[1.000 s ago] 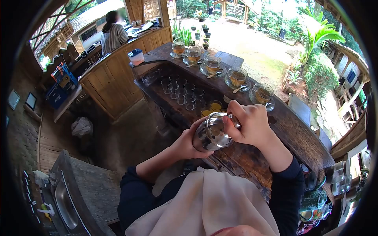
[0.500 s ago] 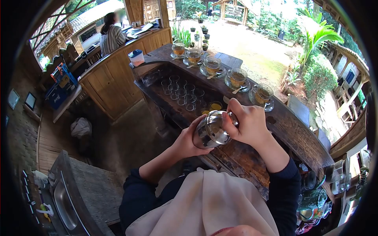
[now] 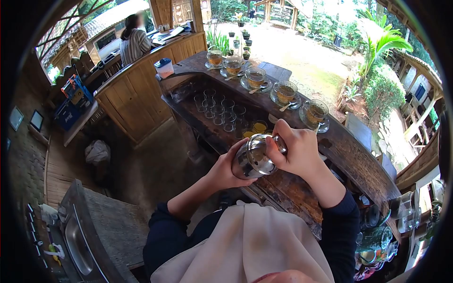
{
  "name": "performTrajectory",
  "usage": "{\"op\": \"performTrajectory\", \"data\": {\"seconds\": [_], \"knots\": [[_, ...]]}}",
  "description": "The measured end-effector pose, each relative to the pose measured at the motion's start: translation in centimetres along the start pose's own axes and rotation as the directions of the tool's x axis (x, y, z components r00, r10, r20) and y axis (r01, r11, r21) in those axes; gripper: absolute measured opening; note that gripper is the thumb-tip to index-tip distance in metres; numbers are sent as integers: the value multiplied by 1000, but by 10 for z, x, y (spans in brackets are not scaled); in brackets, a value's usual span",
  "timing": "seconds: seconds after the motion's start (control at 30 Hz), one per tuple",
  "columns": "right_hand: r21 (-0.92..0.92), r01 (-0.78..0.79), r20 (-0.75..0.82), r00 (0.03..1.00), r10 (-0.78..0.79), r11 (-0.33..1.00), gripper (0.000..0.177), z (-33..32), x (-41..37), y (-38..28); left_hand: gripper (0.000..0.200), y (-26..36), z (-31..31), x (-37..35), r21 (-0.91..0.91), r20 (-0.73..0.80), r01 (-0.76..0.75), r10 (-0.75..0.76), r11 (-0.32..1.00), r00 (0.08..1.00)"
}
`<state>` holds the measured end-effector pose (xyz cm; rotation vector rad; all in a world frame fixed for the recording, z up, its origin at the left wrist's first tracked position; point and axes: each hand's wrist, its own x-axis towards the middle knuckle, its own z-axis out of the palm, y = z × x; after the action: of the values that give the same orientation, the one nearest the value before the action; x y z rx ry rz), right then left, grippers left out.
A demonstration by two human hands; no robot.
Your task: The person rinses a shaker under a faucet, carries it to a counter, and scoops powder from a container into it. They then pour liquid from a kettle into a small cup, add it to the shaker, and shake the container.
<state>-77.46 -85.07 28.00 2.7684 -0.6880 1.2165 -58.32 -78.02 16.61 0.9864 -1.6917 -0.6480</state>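
Note:
My left hand (image 3: 231,165) is wrapped round the body of a shiny steel canister (image 3: 252,162), which is tilted in front of my chest. My right hand (image 3: 297,148) closes over the rounded top piece of its domed lid. What the canister holds is hidden. Just beyond it, small glasses of yellow liquid (image 3: 259,126) stand on the lower shelf. Several clear glasses (image 3: 218,111) are grouped to their left. Along the raised counter ledge, glass cups of amber drink (image 3: 285,91) sit on saucers with spoons.
The dark wooden counter (image 3: 358,165) curves round in front of me. A blue-lidded tub (image 3: 164,69) stands at its far left end. A person in a striped top (image 3: 134,46) is behind another wooden counter (image 3: 137,89). At lower left is a metal sink (image 3: 78,245).
The view has shifted very slightly. Both hands keep the same hold on the canister, with no clear movement of the lid.

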Motion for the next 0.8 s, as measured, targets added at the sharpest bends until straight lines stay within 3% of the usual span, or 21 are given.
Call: {"op": "performTrajectory", "data": {"seconds": [0.63,0.8], "knots": [[-17,41,-17,999,-41,999,28,-11,5,-12,104,-7,3,1,-129,-13,-49,48,990,999],[150,30,-44,999,-24,988,30,-10,4,-14,106,-7,0,0,-119,-10,-57,57,991,998]]}}
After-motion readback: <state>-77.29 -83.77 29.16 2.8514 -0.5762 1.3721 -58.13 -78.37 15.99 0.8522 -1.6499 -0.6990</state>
